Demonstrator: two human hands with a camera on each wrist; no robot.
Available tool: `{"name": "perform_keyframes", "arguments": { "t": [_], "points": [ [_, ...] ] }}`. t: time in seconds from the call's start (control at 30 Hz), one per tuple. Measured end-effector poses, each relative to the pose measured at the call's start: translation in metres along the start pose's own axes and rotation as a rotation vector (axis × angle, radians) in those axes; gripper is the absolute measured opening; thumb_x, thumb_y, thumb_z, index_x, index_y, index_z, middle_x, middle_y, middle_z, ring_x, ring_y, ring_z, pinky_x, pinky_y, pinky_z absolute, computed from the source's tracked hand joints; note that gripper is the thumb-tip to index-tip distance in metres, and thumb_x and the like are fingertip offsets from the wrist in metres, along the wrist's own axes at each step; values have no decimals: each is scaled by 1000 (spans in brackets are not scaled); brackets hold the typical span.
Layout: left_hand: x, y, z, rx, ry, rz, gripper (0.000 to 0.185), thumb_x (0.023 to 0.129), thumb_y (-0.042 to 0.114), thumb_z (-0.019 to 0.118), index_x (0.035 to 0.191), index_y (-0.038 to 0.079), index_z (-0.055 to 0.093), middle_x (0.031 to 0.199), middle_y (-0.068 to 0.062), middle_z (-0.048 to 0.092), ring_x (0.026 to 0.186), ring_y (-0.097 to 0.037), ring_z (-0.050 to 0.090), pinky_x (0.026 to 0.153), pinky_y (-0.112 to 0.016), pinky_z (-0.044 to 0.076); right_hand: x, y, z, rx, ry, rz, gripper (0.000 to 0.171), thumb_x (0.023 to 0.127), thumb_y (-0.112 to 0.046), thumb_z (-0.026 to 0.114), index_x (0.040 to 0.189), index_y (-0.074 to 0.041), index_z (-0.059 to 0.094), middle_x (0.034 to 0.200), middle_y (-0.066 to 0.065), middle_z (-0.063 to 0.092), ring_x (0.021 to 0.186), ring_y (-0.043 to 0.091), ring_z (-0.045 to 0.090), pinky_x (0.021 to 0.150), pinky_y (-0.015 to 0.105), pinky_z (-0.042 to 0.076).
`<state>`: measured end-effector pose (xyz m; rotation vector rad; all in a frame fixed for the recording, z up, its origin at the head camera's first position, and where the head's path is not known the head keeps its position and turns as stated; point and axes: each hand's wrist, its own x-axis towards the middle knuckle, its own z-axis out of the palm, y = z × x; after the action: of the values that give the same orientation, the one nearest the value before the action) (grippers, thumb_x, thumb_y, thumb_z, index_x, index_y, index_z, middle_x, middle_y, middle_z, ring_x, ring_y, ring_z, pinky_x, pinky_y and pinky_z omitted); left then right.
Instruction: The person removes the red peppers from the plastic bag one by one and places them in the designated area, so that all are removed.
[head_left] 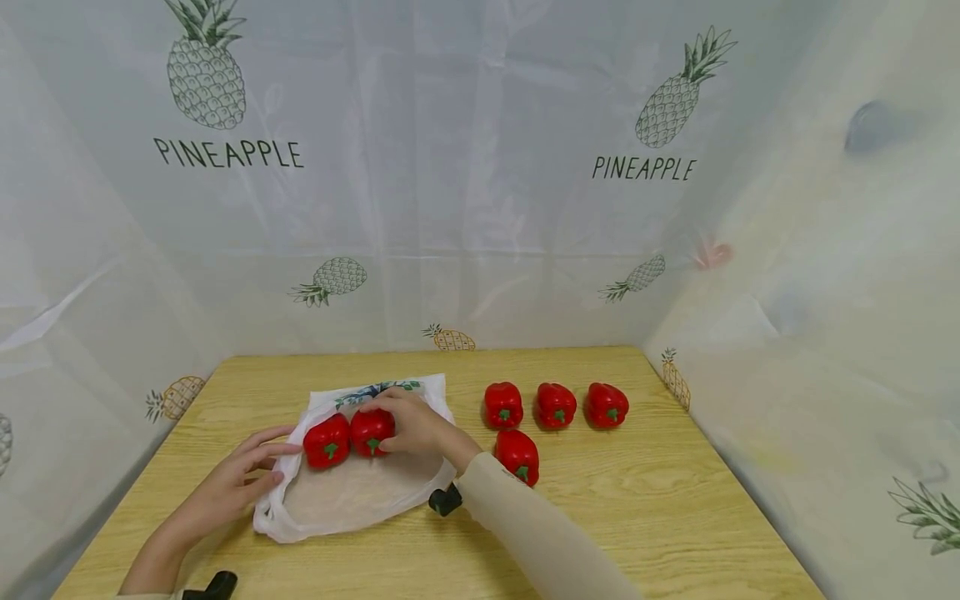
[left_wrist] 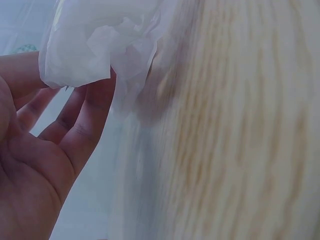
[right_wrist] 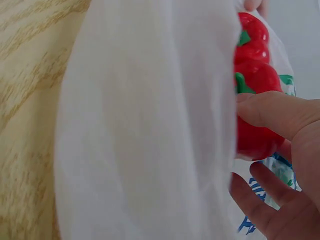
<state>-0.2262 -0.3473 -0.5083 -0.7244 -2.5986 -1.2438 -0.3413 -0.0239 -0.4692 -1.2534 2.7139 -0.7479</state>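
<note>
A white plastic bag lies with its mouth spread toward me, two red bell peppers inside it. My left hand holds the bag's left rim, one finger reaching toward the left bell pepper. In the left wrist view, crumpled plastic covers part of the left fingers. My right hand reaches into the bag and grips the other bell pepper beside it. The right wrist view shows the right thumb on this pepper near its green stem, with two fingers spread below.
To the right of the bag, three red bell peppers stand in a row on the wooden table. Another bell pepper sits nearer, close to my right sleeve. A pineapple-printed sheet hangs behind and along the sides.
</note>
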Motion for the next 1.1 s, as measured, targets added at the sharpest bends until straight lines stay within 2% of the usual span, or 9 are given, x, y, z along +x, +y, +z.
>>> {"name": "perform_keyframes", "arguments": {
  "t": [0.23, 0.73, 0.9, 1.1],
  "points": [
    [0, 0, 0, -6, 6, 4, 36, 103, 1, 67, 137, 13, 69, 159, -7, 43, 112, -1, 57, 86, -19, 52, 1, 1, 5, 6, 5, 37, 60, 91, -18, 87, 146, -29, 64, 152, -1, 51, 139, 17, 48, 110, 28, 47],
    [0, 1, 1, -10, 3, 15, 37, 103, 1, 67, 138, 12, 69, 158, -13, 44, 112, -2, 57, 86, -19, 52, -3, -1, 13, -1, 83, 52, 55, 90, -20, 89, 139, -31, 66, 142, -6, 53, 130, 15, 52, 107, 26, 48],
    [0, 0, 0, -9, -8, 3, 36, 104, 2, 66, 139, 12, 68, 159, -16, 43, 114, 0, 56, 87, -19, 52, -8, -5, 10, 6, 82, 55, 53, 90, -19, 87, 138, -30, 67, 143, -5, 53, 130, 15, 51, 107, 26, 48],
    [-1, 1, 0, -9, -8, -2, 37, 104, 3, 67, 139, 13, 68, 159, -14, 43, 113, -1, 56, 87, -19, 52, -13, -7, 5, 16, 72, 30, 52, 91, -17, 87, 138, -27, 68, 140, -4, 53, 127, 14, 52, 104, 23, 49]
  ]
}}
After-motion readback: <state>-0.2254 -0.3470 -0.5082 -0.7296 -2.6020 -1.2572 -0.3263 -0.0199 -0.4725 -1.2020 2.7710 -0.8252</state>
